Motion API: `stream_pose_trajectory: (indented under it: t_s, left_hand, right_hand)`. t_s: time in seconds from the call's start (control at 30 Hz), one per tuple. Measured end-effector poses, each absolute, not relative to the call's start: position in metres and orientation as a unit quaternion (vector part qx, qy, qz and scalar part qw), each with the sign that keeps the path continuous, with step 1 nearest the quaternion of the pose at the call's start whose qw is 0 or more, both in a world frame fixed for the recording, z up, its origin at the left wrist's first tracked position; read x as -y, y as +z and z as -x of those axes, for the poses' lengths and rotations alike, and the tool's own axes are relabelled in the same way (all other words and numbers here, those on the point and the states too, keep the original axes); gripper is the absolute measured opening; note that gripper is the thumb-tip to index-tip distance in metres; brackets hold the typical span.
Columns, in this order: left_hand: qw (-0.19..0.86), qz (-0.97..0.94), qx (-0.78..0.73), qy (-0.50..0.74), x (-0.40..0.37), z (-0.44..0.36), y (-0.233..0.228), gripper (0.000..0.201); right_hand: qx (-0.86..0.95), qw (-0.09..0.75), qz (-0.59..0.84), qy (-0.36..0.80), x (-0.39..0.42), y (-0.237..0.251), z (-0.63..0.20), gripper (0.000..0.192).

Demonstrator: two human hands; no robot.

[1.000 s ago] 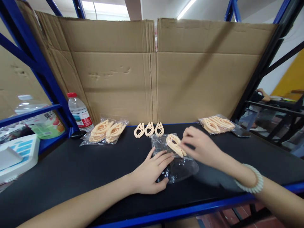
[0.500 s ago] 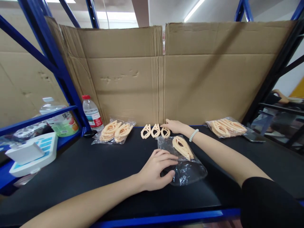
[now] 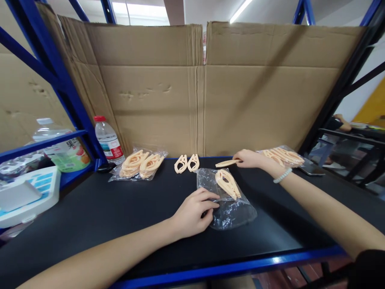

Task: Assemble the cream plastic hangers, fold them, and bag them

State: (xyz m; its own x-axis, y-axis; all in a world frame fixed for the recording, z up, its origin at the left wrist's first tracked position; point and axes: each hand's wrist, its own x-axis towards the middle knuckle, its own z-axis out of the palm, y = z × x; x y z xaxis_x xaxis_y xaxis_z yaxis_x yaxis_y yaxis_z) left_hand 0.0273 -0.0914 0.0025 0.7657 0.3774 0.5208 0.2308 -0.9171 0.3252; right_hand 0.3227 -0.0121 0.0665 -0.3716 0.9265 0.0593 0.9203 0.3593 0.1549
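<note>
Your right hand [image 3: 251, 159] now pinches one peach plastic clip [image 3: 227, 163] by its end, holding it just above the black shelf top [image 3: 105, 208], to the right of the open clear bag [image 3: 228, 198]. Half a second ago that hand was on the row at the back, which counted three loose clips; two remain [image 3: 187, 163] (so the third is the one you hold). Your left hand [image 3: 194, 212] keeps its place, fingers curled and pressing the bag's near-left edge flat. One clip [image 3: 227, 184] already lies inside the bag.

Judged from this, one clip is off the row and out beside the bag.

Filled bags sit at the back left [image 3: 138, 163] and behind your right wrist [image 3: 285, 155]. Water bottle [image 3: 107, 139] stands far left.
</note>
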Motion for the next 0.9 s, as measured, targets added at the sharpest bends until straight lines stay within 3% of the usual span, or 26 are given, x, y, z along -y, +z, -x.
stream_pose_trajectory:
  t_s: [0.17,0.3,0.4,0.53,0.63,0.73,0.9]
  left_hand:
    - [0.108,-0.932,-0.164,0.306,0.092,-0.028,0.001,0.033]
    - [0.093,-0.93,-0.162,0.317,0.093,-0.028,0.002,0.035]
    - [0.084,-0.928,-0.157,0.327,0.092,-0.028,0.001,0.036]
    - [0.083,-0.922,-0.149,0.346,0.089,-0.029,-0.004,0.04]
    - [0.087,-0.919,-0.144,0.357,0.089,-0.03,-0.006,0.043]
    - [0.086,-0.917,-0.132,0.366,0.09,-0.031,-0.005,0.044]
    - [0.082,-0.917,-0.122,0.37,0.094,-0.032,-0.003,0.048]
  right_hand:
    - [-0.814,-0.084,-0.569,0.08,0.056,0.062,-0.344,0.033]
    - [-0.771,-0.285,-0.552,0.141,0.104,0.064,-0.339,0.025]
    - [-0.754,-0.368,-0.5,0.214,0.154,0.076,-0.323,0.017]
    - [-0.796,-0.335,-0.453,0.22,0.219,0.081,-0.291,0.012]
    - [-0.839,-0.306,-0.388,0.225,0.238,0.068,-0.262,0.021]
    - [-0.855,-0.262,-0.361,0.265,0.224,0.043,-0.232,0.028]
    - [-0.84,-0.201,-0.347,0.366,0.17,0.004,-0.204,0.021]
